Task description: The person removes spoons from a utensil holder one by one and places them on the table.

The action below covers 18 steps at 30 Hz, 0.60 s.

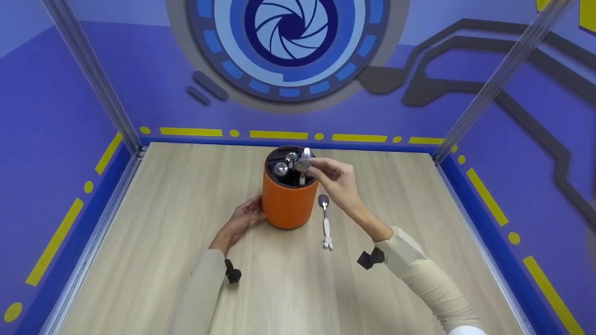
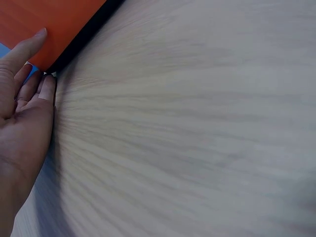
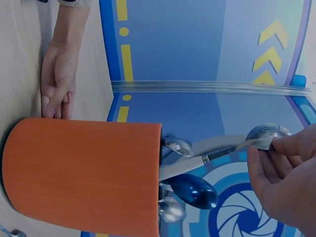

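Observation:
An orange cylindrical utensil holder with a dark slotted top stands upright on the table. My right hand pinches a spoon by its metal bowl above the opening; the lower part of its white handle is inside the holder. Around it, other spoons stick out of the top, bowls up. Low on the holder's left side is my left hand, its fingers loosely extended at the base and its thumb against the orange wall in the left wrist view. A second white-handled spoon lies right of the holder.
The light wood table is bounded by blue printed panels at the back and sides. Metal frame posts rise at the far corners. Both wrists wear small black cameras.

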{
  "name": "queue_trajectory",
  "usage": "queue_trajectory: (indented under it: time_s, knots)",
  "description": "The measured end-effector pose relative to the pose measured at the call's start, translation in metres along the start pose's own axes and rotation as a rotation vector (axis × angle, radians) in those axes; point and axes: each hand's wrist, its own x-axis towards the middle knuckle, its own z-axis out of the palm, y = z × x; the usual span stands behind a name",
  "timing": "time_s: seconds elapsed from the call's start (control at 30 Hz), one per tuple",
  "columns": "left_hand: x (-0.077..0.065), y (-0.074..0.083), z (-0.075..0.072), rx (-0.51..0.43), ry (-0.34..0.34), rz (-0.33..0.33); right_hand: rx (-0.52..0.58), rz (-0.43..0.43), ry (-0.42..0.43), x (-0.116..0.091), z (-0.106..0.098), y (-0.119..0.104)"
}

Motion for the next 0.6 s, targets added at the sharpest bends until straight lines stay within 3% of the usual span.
queue_trajectory:
  time_s: [0.6]
  knots:
    - [0.0,0.0,0.001,-0.024,-0.005,-0.011,0.217,0.076,0.105,0.005,-0.01,-0.031]
